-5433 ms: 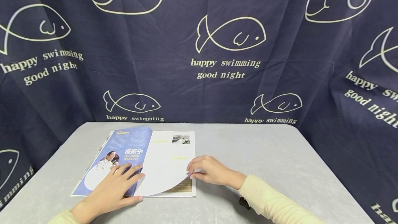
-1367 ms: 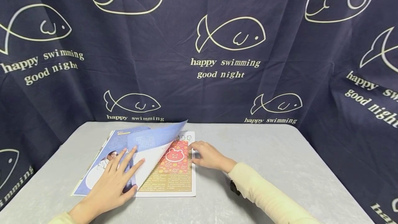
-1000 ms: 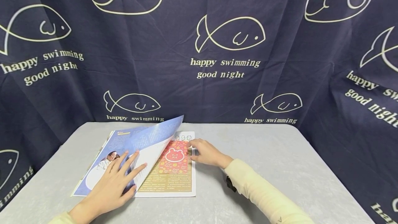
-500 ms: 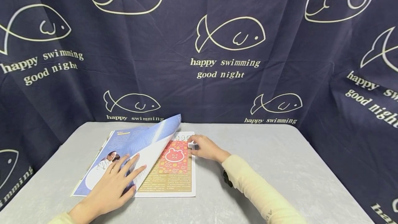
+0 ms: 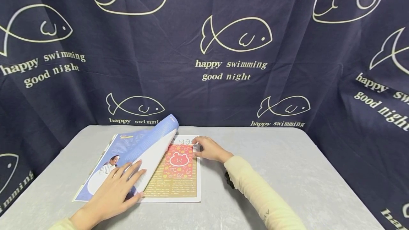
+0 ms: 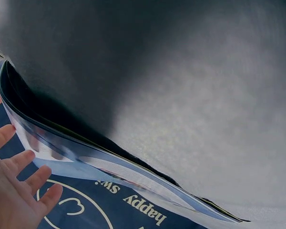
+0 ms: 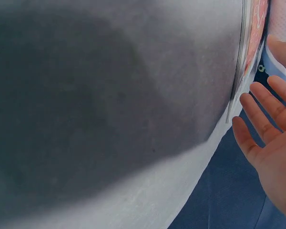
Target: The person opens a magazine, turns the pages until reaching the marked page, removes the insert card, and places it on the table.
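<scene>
An open magazine (image 5: 186, 190) lies on the table, with blue printing on its left side. One page (image 5: 151, 148) stands half lifted and curls to the left. On the right page lies a flat red rectangle with a bear face (image 5: 179, 159). My left hand (image 5: 116, 187) rests spread across the magazine's left side, near the fold; in the left wrist view the hand (image 6: 14, 186) has its fingers apart. My right hand (image 5: 211, 149) is at the red rectangle's upper right edge, thumb and fingers apart; whether it touches is unclear. The right wrist view shows that hand (image 7: 276, 148) with loose fingers.
The grey table (image 5: 271, 173) extends right of the magazine. A dark blue curtain (image 5: 179, 56) with fish drawings and lettering hangs behind and at both sides.
My right hand, which pinched the page's lower corner in the oldest frame, has let go and shifted up the right edge. The page has curled leftward, baring the red bear-face rectangle.
</scene>
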The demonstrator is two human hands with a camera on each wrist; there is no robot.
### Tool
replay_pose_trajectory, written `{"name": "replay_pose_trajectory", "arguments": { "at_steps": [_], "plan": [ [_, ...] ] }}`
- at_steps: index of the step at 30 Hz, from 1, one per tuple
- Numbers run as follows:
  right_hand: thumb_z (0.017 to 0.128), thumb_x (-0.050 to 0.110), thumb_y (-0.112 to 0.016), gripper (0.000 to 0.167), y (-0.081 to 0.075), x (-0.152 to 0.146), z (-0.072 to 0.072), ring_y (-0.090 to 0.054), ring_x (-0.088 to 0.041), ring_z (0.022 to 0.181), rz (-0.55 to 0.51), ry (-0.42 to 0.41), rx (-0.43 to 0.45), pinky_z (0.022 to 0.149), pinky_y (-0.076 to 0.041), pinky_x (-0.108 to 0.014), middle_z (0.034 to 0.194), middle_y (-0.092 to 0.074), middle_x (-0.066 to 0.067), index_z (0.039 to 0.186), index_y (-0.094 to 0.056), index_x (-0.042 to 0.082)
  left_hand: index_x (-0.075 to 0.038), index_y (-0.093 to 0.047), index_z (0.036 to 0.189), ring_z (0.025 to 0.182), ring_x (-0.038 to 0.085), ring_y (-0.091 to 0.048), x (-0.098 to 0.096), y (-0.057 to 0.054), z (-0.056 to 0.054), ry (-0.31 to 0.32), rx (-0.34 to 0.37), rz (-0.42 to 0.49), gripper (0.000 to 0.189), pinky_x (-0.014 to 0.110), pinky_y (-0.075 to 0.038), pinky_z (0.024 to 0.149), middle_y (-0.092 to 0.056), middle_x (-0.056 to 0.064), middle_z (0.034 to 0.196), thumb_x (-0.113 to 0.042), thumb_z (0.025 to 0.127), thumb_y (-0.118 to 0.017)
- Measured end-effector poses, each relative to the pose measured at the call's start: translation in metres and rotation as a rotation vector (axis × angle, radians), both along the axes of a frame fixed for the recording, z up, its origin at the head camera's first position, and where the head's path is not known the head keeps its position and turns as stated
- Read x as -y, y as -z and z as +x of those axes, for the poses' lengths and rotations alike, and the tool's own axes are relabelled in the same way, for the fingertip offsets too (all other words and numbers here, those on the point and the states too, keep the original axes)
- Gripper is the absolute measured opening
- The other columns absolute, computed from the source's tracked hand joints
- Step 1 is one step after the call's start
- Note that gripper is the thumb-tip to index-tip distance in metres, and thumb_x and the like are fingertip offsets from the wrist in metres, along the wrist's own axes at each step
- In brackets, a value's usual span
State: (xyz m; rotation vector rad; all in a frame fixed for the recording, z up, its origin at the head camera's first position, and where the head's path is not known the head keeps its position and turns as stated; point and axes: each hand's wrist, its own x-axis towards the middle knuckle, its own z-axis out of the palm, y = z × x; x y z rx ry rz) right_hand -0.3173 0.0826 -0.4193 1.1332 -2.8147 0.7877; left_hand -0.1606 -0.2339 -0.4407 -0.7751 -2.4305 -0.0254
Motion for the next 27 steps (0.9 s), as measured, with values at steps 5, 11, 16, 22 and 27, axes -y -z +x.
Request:
{"name": "replay_pose_trajectory", "arguments": {
  "at_steps": [5,11,16,22,27],
  "plan": [
    [0.076,0.018,-0.070,0.041,0.001,0.003,-0.003,-0.056,-0.022,0.090,0.031,0.002,0.016,0.084,-0.043,-0.035,0.102,-0.063,-0.010,0.111,-0.057,0.002,-0.008,-0.057,0.118,0.112,0.032,-0.048,0.001,-0.001,-0.001,-0.002,-0.021,-0.018,0.061,0.049,-0.036,0.089,-0.051,0.012,0.130,-0.051,0.074,-0.060],
    [0.076,0.018,-0.069,0.040,0.002,0.007,-0.003,-0.055,-0.022,0.094,0.061,0.024,0.023,0.087,-0.042,-0.036,0.105,-0.062,-0.009,0.112,-0.057,0.004,-0.007,-0.055,0.121,0.114,0.033,-0.047,0.002,-0.001,-0.001,-0.005,-0.022,-0.015,0.061,0.049,-0.036,0.089,-0.050,0.014,0.131,-0.045,0.072,-0.060],
    [0.076,0.020,-0.070,0.043,0.000,0.010,0.000,-0.053,-0.024,0.105,0.071,0.050,0.052,0.094,-0.039,-0.039,0.113,-0.061,-0.008,0.114,-0.057,0.006,-0.012,-0.055,0.124,0.115,0.033,-0.045,0.001,-0.002,-0.001,0.014,-0.013,0.002,0.060,0.048,-0.032,0.091,-0.046,0.014,0.135,-0.040,0.071,-0.060],
    [0.075,0.025,-0.072,0.045,0.001,0.012,-0.001,-0.052,-0.020,0.099,0.078,0.049,0.047,0.092,-0.038,-0.038,0.111,-0.062,-0.006,0.113,-0.057,0.007,-0.018,-0.056,0.123,0.116,0.033,-0.045,0.000,-0.002,0.001,0.007,0.022,0.001,0.055,0.048,-0.030,0.093,-0.044,0.012,0.138,-0.036,0.072,-0.061],
    [0.073,0.027,-0.074,0.047,0.003,0.012,-0.001,-0.051,-0.021,0.106,0.078,0.041,0.051,0.096,-0.036,-0.040,0.115,-0.062,-0.005,0.113,-0.057,0.008,-0.021,-0.058,0.121,0.116,0.034,-0.046,-0.001,-0.002,0.001,0.000,0.045,-0.011,0.051,0.049,-0.030,0.091,-0.044,0.011,0.138,-0.035,0.072,-0.062]
  ]
}}
